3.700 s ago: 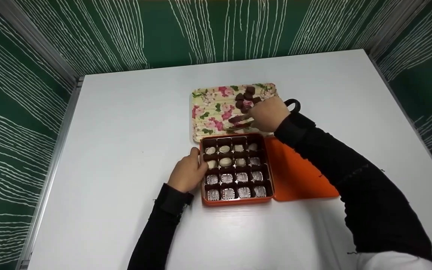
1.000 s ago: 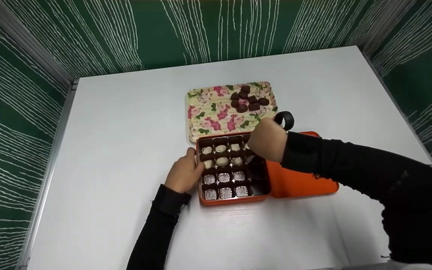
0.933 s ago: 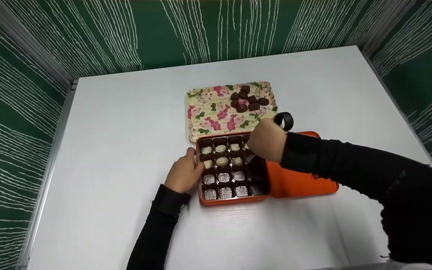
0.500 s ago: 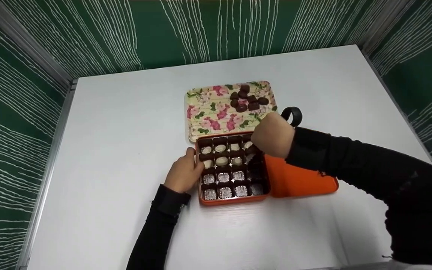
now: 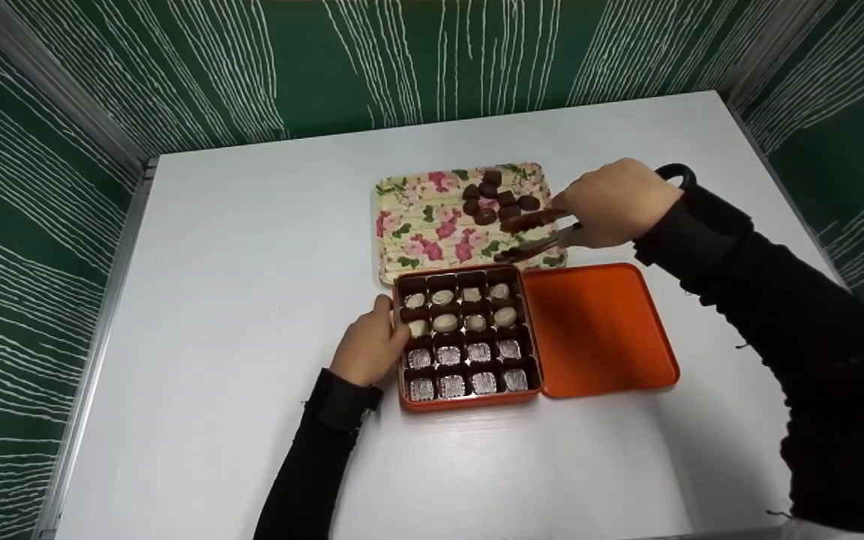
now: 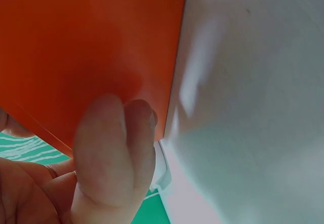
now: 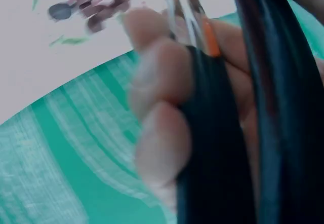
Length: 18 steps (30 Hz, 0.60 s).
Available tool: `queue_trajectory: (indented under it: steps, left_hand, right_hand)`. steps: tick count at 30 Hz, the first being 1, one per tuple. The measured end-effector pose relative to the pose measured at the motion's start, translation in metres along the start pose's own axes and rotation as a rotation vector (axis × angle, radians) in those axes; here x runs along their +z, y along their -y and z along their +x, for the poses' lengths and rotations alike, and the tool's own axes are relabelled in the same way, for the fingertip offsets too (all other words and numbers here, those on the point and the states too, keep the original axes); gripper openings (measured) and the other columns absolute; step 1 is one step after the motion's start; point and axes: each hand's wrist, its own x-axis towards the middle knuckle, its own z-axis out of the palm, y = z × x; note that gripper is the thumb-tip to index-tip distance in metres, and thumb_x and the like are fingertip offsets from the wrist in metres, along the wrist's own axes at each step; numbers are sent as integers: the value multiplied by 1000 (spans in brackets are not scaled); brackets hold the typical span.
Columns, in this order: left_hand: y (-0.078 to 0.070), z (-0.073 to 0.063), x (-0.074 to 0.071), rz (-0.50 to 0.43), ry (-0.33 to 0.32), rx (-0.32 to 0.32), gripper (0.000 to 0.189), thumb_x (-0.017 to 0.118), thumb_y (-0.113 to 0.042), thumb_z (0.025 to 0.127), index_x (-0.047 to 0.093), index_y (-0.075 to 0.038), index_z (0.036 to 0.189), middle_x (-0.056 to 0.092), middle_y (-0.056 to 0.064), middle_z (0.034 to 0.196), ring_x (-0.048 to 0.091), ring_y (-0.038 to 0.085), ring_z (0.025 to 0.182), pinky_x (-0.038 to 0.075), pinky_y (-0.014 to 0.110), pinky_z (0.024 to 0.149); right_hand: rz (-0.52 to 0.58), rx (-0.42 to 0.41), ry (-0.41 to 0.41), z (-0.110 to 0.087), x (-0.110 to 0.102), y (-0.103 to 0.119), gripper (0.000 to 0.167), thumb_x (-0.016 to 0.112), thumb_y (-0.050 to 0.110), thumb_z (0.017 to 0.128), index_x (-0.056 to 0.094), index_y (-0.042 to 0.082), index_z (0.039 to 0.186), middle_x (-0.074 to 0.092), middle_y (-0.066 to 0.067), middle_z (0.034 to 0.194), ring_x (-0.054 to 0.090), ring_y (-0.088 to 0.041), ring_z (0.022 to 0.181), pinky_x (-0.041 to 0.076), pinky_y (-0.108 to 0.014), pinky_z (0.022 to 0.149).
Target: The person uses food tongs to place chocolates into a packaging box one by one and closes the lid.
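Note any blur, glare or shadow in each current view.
Head: a dark shadow on the orange lid, the tongs slightly smeared, apparently by motion; left wrist: a pale streak on the white table, probably glare; right wrist: the right hand's fingers and the chocolates plainly blurred, the upper left washed pale.

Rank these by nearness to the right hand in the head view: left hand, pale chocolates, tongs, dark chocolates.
1. Tongs: held in the right hand.
2. Dark chocolates: just left, on the floral tray.
3. Pale chocolates: lower left, in the orange box's far rows.
4. Left hand: farthest, at the box's left side.
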Motion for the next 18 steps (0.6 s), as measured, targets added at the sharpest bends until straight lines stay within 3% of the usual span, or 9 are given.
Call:
queue_trajectory:
  steps: [3, 6, 12, 18]
  left_hand:
    - [0, 0, 0, -2, -2, 2, 28, 50, -25, 95, 47, -6, 116, 58, 6, 68, 58, 23, 61, 45, 35, 54]
    - [0, 0, 0, -2, -1, 1, 29, 50, -26, 95, 47, -5, 116, 58, 7, 69, 58, 22, 60, 46, 35, 54]
    - [1, 0, 0, -3, 0, -2, 30, 50, -27, 96, 47, -5, 116, 59, 7, 69, 58, 23, 59, 45, 34, 52]
    - [0, 1, 0, 0, -4, -6, 32, 50, -27, 96, 47, -5, 119, 61, 9, 72, 60, 24, 63, 48, 36, 56]
  right_hand:
    - [38, 66, -10, 5, 10, -20, 40, 69, 29, 89, 66, 4, 119, 70, -16, 96, 64, -32, 77, 51, -50, 69]
    - [53, 122, -19, 13, 26, -35, 43, 69, 27, 88, 62, 1, 121, 69, -18, 93, 63, -33, 76, 50, -50, 67]
    - [3, 178, -63, 31, 58, -46, 33, 70, 24, 87, 65, 0, 110, 66, -18, 87, 59, -33, 69, 48, -50, 62]
    - [-139, 200, -96, 48, 71, -46, 31, 71, 23, 87, 66, -1, 106, 62, -19, 83, 57, -34, 62, 49, -50, 56]
